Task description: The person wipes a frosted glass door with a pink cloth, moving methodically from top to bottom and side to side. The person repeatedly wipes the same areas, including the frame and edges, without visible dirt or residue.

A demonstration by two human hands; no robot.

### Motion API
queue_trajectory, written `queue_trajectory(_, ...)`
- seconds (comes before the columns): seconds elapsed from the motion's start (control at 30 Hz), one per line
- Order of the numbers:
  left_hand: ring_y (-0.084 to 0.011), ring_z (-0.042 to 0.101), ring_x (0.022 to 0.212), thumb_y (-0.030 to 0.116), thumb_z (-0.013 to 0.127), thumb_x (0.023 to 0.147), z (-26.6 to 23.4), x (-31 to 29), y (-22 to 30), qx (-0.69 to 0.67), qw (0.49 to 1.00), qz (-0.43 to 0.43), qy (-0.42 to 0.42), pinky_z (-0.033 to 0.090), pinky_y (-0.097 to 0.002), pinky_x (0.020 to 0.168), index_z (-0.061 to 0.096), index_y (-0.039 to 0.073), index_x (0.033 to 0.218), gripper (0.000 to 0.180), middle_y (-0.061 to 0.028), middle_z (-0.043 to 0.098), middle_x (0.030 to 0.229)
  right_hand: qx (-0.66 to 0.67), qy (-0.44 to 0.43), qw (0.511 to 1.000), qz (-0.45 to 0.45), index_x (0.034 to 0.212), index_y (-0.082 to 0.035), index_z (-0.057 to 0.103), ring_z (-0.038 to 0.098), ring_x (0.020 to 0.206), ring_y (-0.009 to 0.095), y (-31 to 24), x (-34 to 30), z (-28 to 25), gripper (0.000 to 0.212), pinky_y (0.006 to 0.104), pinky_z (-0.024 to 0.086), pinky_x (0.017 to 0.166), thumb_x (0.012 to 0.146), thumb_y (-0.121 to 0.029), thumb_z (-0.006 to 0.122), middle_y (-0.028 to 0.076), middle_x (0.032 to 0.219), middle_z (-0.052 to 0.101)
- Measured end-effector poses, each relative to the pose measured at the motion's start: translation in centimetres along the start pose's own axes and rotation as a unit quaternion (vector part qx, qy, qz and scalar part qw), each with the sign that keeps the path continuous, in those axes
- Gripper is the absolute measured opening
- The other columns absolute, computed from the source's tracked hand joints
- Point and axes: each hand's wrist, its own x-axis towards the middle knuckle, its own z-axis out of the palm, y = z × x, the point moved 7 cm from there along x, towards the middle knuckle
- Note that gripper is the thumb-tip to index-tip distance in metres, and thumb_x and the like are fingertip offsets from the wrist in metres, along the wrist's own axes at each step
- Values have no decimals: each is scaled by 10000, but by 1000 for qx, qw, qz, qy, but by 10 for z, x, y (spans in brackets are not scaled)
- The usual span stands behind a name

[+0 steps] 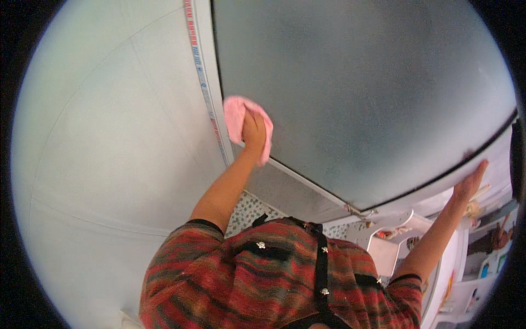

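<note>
"Item?"
"Cloth [234, 114]: plain pink, bunched, rounded edge."
"Location?"
"At glass [350, 109]'s lower-left corner, gripped by left hand [253, 131]."
"Right hand [469, 184]?"
"At frame [430, 191]'s right side; grip cannot be told."

Soft light, pale wall [109, 126] bright, glass pane [350, 98] darker — grainy; cloth [234, 116] slightly blurred; straight edges bowed, corners black

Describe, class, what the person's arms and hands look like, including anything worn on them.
The short sleeves are striped red, black and grey-green, with dark cuffs. Both forearms are bare, as are the left hand and right hand, with nothing visibly worn on either.
</note>
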Motion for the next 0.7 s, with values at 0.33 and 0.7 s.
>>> queue_trajectory(0.33,-381,491,996,222,407,871,-44,117,165,-10,924,362,121,366,-404,877,490,-39,1084,347,-241,535,1057,-37,-21,998,-41,1203,-21,424,532,954,232,-17,-18,19,468,374,399,886,906,-382,411,117,1058,555)
queue_trajectory(0.7,-296,513,943,224,432,841,158,-110,-11,309,755,305,-492,417,-403,810,512,25,1068,313,-156,537,1023,-77,34,994,-67,1176,-17,448,542,928,249,-21,-21,16,494,359,403,865,893,-420,412,143,1015,574)
